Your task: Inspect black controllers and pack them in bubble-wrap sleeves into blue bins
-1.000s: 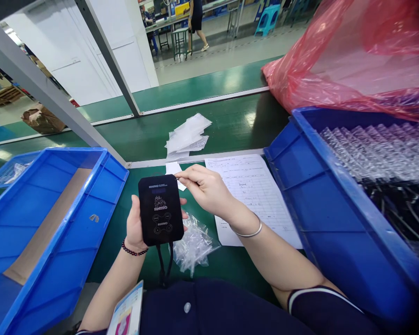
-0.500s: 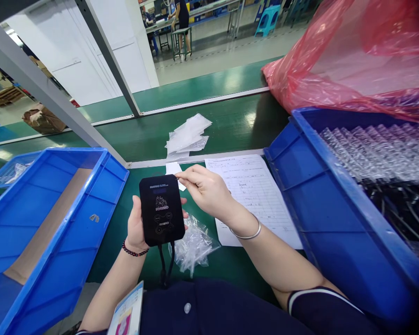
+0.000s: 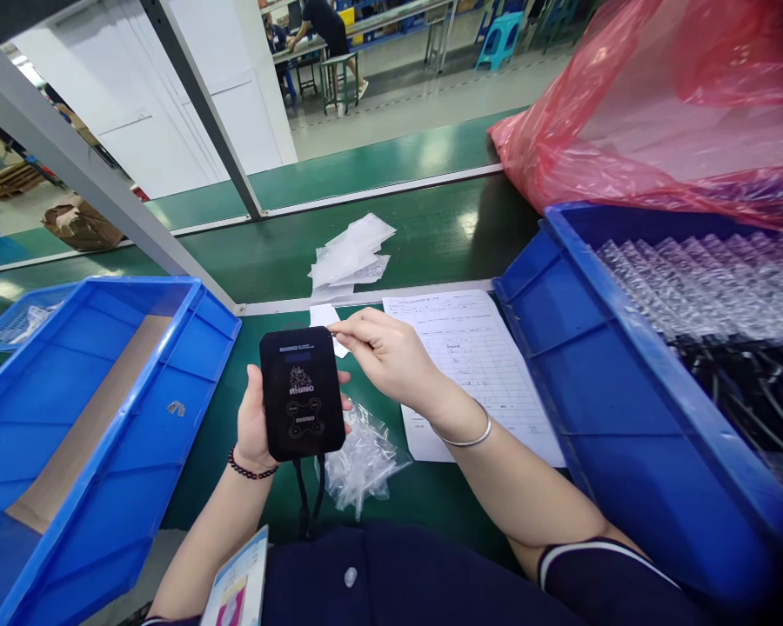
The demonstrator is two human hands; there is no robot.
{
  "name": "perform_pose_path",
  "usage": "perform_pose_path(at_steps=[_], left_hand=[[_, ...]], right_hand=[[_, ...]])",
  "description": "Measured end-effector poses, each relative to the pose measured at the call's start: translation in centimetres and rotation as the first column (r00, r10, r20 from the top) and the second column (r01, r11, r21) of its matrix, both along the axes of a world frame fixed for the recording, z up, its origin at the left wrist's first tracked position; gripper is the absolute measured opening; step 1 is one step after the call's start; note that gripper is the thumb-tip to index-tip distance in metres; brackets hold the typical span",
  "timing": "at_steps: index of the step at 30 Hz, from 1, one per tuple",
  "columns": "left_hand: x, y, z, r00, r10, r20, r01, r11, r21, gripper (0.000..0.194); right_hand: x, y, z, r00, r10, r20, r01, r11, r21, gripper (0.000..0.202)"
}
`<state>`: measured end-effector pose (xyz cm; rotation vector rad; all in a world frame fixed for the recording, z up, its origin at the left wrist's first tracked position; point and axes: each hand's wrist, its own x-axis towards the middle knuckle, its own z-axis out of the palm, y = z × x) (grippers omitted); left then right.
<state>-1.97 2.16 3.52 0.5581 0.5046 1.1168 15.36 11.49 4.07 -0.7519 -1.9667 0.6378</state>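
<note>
A black RHINO controller box (image 3: 303,393) lies face up in my left hand (image 3: 256,422), whose fingers wrap around it from beneath. Printed logos and round button marks show on its face, with a dim blue display strip near the top. Two black cables (image 3: 301,496) run from its lower edge toward my body. My right hand (image 3: 386,355) is pinched at the box's upper right corner; whatever lies between thumb and forefinger is too small to make out. Just right of the box, a heap of clear plastic bags (image 3: 369,461) rests on the green table.
A written form (image 3: 483,374) lies to the right, beside a blue bin (image 3: 580,382) of bubble-wrapped black items. Another blue bin (image 3: 189,374) stands left. White sleeves (image 3: 352,252) lie behind, and a red plastic bag (image 3: 561,130) hangs over the right bin. A co-worker (image 3: 326,26) bends at a far bench.
Both hands and the controller box stay almost still, the box shifting only very slightly. In the background the co-worker has leaned over to the left.
</note>
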Motion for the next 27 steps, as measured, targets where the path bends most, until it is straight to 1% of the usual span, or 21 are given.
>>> perform_pose_path(at_steps=[8,13,20,27], left_hand=[[-0.09,-0.01,-0.22,0.999,0.013,-0.034,-0.013,1.000,-0.002,0.079],[-0.04,-0.08,-0.07,1.000,-0.007,0.016,0.007,1.000,-0.005,0.081],[0.07,0.02,0.10,1.000,-0.008,0.021,0.008,1.000,-0.012,0.081],[-0.10,0.07,-0.27,1.000,0.001,0.001,-0.001,1.000,0.013,0.079]], right_hand=[[-0.06,-0.15,0.08,1.000,-0.002,0.002,0.002,1.000,-0.021,0.021],[0.09,0.19,0.17,0.999,0.041,-0.030,-0.042,0.999,-0.033,0.021],[0.01,0.12,0.09,1.000,0.010,-0.004,-0.010,1.000,-0.015,0.021],[-0.08,-0.20,0.09,0.999,-0.029,0.016,0.029,0.999,0.016,0.022]])
